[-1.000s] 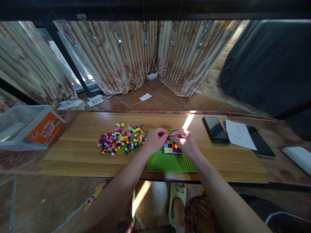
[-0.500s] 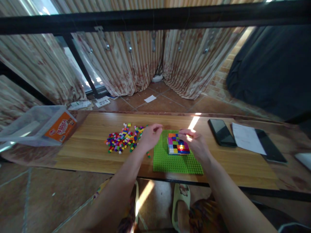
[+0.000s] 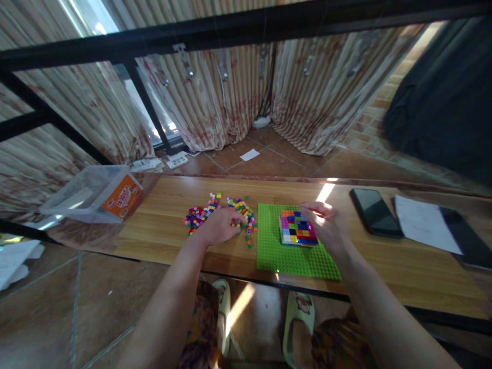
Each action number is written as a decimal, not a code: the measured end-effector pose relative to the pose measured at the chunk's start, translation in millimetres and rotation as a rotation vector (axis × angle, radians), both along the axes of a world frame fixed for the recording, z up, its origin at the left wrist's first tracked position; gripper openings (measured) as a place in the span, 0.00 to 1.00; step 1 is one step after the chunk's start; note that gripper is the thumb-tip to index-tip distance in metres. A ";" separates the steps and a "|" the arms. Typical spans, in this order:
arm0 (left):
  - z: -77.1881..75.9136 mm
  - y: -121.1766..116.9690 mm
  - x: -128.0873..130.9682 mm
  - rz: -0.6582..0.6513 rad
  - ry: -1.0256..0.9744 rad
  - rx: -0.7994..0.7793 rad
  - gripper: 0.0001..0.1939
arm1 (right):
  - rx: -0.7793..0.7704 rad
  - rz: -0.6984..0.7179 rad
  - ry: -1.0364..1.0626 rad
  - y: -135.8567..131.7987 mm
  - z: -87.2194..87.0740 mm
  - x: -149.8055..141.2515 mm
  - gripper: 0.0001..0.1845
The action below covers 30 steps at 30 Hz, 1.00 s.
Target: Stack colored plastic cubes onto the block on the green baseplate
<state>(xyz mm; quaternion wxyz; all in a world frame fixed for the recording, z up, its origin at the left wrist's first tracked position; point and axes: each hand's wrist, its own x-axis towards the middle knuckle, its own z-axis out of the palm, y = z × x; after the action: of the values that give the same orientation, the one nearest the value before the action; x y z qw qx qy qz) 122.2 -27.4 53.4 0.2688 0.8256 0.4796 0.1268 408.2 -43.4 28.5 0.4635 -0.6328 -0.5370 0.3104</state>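
Note:
My left hand (image 3: 221, 226) is over the right side of a pile of small coloured toy bricks (image 3: 197, 218); its fingers are bent, with a gap at the thumb and no brick visible between them. A green studded baseplate (image 3: 269, 256) lies to its right. On the plate stands a low rectangular block of multicoloured bricks (image 3: 298, 228). My right hand (image 3: 326, 225) is at the block's upper right edge, thumb and fingers pinched together. Sunlight falls on those fingertips, and whatever is between them is too small to make out.
A clear plastic box (image 3: 92, 195) with an orange label stands at the left. A black phone (image 3: 375, 212), a white paper sheet (image 3: 425, 223) and a dark flat object (image 3: 467, 236) lie on the right. The wooden table's (image 3: 161, 246) front edge is near my feet.
My left hand has moved left from beside the baseplate to the brick pile. My right hand has shifted slightly off the block's top towards its right edge. The view has turned left.

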 end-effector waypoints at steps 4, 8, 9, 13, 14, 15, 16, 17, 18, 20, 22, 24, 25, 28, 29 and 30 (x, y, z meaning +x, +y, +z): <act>-3.1 -4.3 13.4 -0.081 0.112 0.078 0.11 | 0.009 0.004 0.001 0.3 0.6 -2.0 0.18; -6.2 -8.1 21.8 -0.061 0.187 0.116 0.07 | 0.011 -0.007 0.013 2.2 -3.2 -0.8 0.18; -6.3 -8.5 22.2 -0.057 0.181 0.117 0.06 | 0.007 -0.006 0.019 2.5 -4.1 -0.2 0.18; -2.7 -7.8 21.3 -0.026 0.026 0.048 0.05 | 0.022 -0.006 0.025 2.0 -2.8 0.3 0.16; -1.4 -7.2 22.2 -0.010 -0.059 0.015 0.06 | 0.059 0.005 0.024 1.1 -0.7 -0.3 0.14; -0.1 -6.6 24.2 0.007 -0.161 -0.022 0.07 | 0.110 0.030 0.018 0.0 2.1 -1.3 0.13; 0.9 -6.1 27.5 0.027 -0.274 -0.069 0.07 | 0.168 0.072 0.007 -1.5 5.3 -2.6 0.11; 1.5 -6.0 32.1 0.054 -0.392 -0.126 0.08 | 0.227 0.124 -0.008 -3.5 8.6 -4.2 0.09; 1.8 -6.3 37.9 0.091 -0.508 -0.193 0.09 | 0.280 0.179 -0.026 -5.7 11.8 -5.8 0.08; 1.5 -8.5 52.0 0.180 -0.722 -0.367 0.11 | 0.339 0.267 -0.058 -10.8 16.7 -9.2 0.07; 0.5 -12.2 66.8 0.252 -0.914 -0.570 0.14 | 0.354 0.311 -0.071 -15.5 18.6 -12.2 0.08; -0.3 -16.4 79.5 0.271 -1.073 -0.753 0.16 | 0.361 0.334 -0.080 -18.7 18.2 -14.8 0.08; -0.5 -18.3 84.6 0.274 -1.136 -0.825 0.17 | 0.370 0.337 -0.083 -19.6 17.5 -16.0 0.09; -0.7 -21.9 94.6 0.300 -1.244 -0.949 0.18 | 0.405 0.331 -0.089 -20.4 15.8 -19.0 0.07; -0.7 -22.3 96.5 0.312 -1.258 -0.967 0.18 | 0.415 0.327 -0.098 -20.4 15.6 -19.7 0.07; -0.9 -22.3 97.7 0.321 -1.259 -0.975 0.18 | 0.428 0.321 -0.112 -20.3 15.7 -20.1 0.06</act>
<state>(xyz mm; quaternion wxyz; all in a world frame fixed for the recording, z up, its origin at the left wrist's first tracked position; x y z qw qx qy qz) 220.0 -49.7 52.5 0.7963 0.3104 0.3524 0.3814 388.1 -63.7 44.2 0.5011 -0.4434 -0.7087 0.2237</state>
